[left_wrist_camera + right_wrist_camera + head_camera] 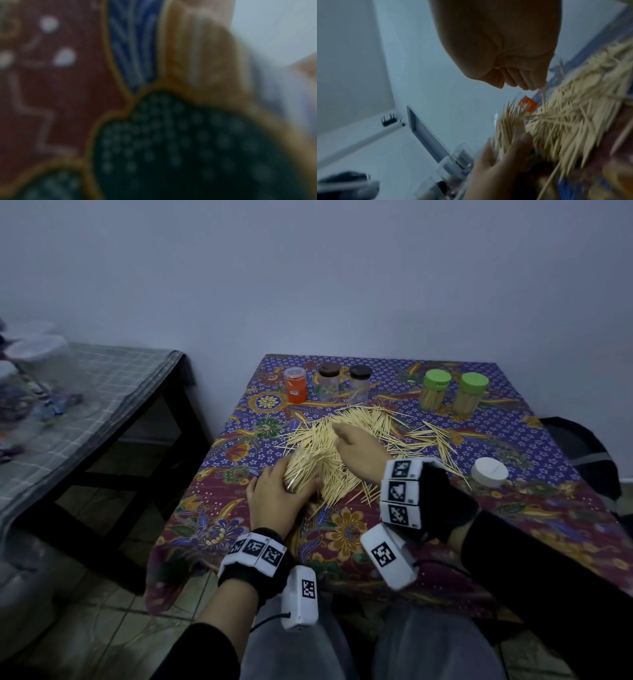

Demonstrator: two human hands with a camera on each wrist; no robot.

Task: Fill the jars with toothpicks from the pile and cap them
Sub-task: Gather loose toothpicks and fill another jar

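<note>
**Inspector:** Batik cloth (513, 419) covers the table, which stands against a plain wall. Hands?

**Clerk:** Left hand (274, 501) lies on its side at the pile's near left edge, fingers curled round a clear jar (301, 474). The jar is tipped toward the pile (342, 446) and packed with toothpicks; in the right wrist view their tips stick out of its mouth (510, 121). Left wrist view is blurred cloth only.

**Inspector:** Right hand?

**Clerk:** Right hand (359, 450) is over the middle of the pile, fingers bent down (522, 81) with the tips at the toothpicks. Whether it has any pinched, I cannot tell.

**Inspector:** Containers?

**Clerk:** Back row, left to right: orange jar (295, 385), clear top, contents unclear; two dark-capped jars (329, 385) (359, 386) with few toothpicks; two green-capped jars (435, 390) (472, 393), full. White cap (489, 472) lies loose at the right, apart from the pile
</note>
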